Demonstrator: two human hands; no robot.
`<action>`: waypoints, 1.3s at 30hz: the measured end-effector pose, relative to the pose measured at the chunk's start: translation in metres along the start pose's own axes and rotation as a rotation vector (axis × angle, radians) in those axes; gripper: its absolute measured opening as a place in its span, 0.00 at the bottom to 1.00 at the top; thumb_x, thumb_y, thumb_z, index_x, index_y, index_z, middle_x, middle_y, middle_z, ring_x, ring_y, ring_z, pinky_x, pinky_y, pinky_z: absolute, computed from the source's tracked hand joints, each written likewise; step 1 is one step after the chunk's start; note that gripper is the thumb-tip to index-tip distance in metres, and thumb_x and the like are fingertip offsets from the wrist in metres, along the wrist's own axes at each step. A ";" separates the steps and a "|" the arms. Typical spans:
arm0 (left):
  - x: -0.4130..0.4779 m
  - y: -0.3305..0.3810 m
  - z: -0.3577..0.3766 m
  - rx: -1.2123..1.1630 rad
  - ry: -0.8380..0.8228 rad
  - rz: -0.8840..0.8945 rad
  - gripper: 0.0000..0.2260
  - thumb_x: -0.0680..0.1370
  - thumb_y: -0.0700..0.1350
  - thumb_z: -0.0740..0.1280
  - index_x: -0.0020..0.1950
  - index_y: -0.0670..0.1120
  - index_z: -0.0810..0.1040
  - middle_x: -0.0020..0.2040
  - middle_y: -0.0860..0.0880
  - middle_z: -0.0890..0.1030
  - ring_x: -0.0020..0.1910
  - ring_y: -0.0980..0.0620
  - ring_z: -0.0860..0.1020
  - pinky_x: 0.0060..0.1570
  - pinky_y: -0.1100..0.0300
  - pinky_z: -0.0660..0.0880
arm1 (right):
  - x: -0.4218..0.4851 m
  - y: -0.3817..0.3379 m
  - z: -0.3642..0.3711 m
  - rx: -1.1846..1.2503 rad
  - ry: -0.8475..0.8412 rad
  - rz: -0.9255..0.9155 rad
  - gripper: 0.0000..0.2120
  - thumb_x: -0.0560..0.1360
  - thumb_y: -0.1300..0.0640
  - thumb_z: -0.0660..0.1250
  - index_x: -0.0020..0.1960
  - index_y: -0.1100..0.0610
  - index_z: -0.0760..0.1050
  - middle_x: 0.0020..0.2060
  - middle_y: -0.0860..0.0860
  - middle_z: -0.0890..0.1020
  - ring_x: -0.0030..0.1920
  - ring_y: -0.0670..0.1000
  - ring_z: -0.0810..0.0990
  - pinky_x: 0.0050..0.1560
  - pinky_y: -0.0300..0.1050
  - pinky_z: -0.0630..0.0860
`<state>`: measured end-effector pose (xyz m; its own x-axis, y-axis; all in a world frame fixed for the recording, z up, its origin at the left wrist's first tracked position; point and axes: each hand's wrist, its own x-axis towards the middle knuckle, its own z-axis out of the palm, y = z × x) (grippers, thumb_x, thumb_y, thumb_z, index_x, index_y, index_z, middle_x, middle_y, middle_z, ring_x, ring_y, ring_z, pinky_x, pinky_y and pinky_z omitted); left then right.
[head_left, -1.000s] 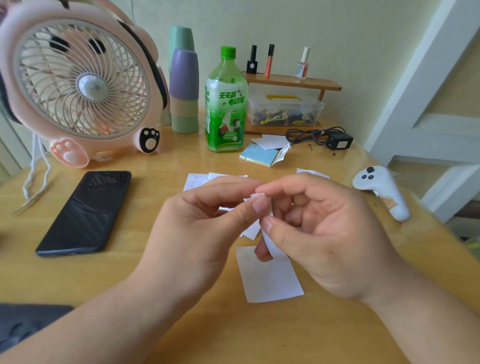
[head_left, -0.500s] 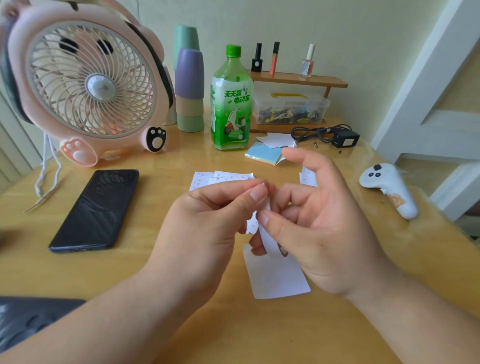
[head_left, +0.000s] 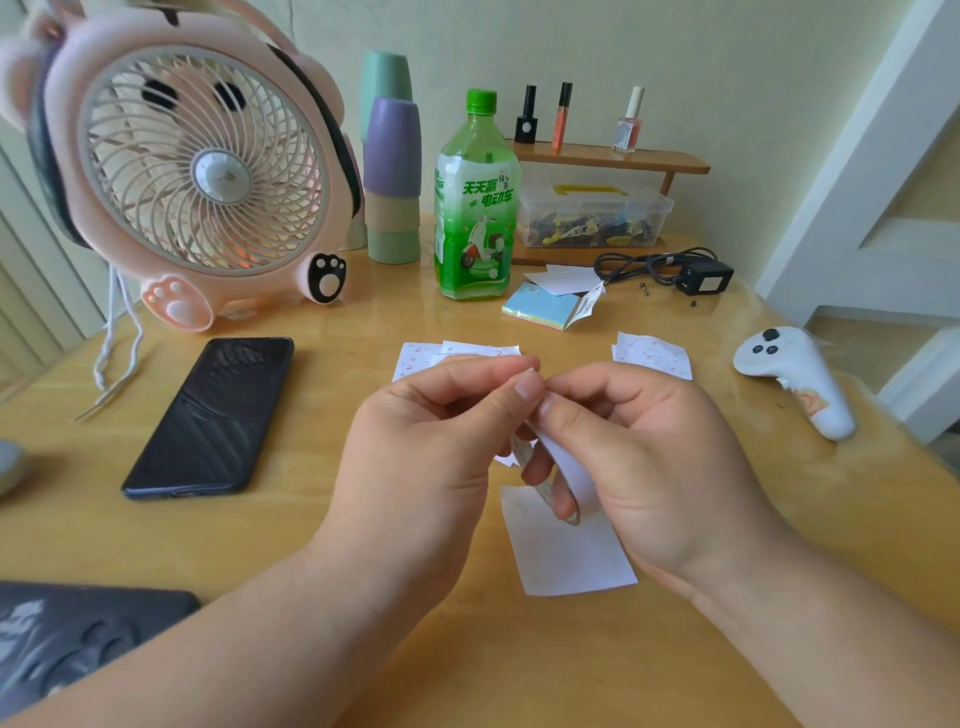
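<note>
pinching a paper strip, job only part done

pinching with both hands over the middle of the table (head_left: 311, 545), i have my thumbs and forefingers meeting. my left hand (head_left: 431, 457) grips the top end of a small paper strip (head_left: 571, 467). my right hand (head_left: 649, 467) pinches it just beside, lower fingers curled behind the hanging part. the strip is off the table, above a plain white sheet (head_left: 571, 561) lying toward the near edge. i judge this about midway: printed pieces (head_left: 654, 356) lie nearer the far edge, finished or waiting i cannot tell, and this strip is not yet done.
</note>
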<state>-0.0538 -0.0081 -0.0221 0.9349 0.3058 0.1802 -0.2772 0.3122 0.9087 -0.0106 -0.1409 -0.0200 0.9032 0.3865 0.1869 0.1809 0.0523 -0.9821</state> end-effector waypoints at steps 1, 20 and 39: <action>-0.001 0.000 0.001 -0.004 0.004 0.011 0.05 0.67 0.44 0.74 0.40 0.45 0.88 0.29 0.45 0.79 0.27 0.51 0.75 0.41 0.52 0.70 | 0.000 -0.001 0.000 -0.016 0.007 0.008 0.09 0.74 0.53 0.73 0.41 0.59 0.83 0.34 0.59 0.84 0.29 0.58 0.79 0.28 0.51 0.70; 0.008 -0.005 0.003 -0.034 0.198 -0.185 0.05 0.74 0.37 0.75 0.38 0.43 0.87 0.40 0.41 0.85 0.42 0.43 0.79 0.49 0.49 0.75 | 0.002 0.000 0.009 -0.625 0.174 -0.336 0.11 0.74 0.62 0.72 0.32 0.57 0.80 0.21 0.51 0.74 0.24 0.52 0.71 0.25 0.37 0.67; 0.028 0.000 -0.015 -0.118 0.292 -0.272 0.01 0.75 0.38 0.74 0.45 0.42 0.86 0.35 0.49 0.83 0.28 0.57 0.71 0.34 0.65 0.74 | 0.009 -0.020 -0.014 -0.848 0.270 -0.474 0.06 0.76 0.60 0.72 0.41 0.52 0.83 0.32 0.48 0.82 0.33 0.49 0.81 0.35 0.52 0.78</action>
<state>-0.0309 0.0136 -0.0226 0.8800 0.4350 -0.1907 -0.0678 0.5123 0.8561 -0.0005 -0.1514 0.0018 0.7051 0.2689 0.6561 0.6667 -0.5667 -0.4842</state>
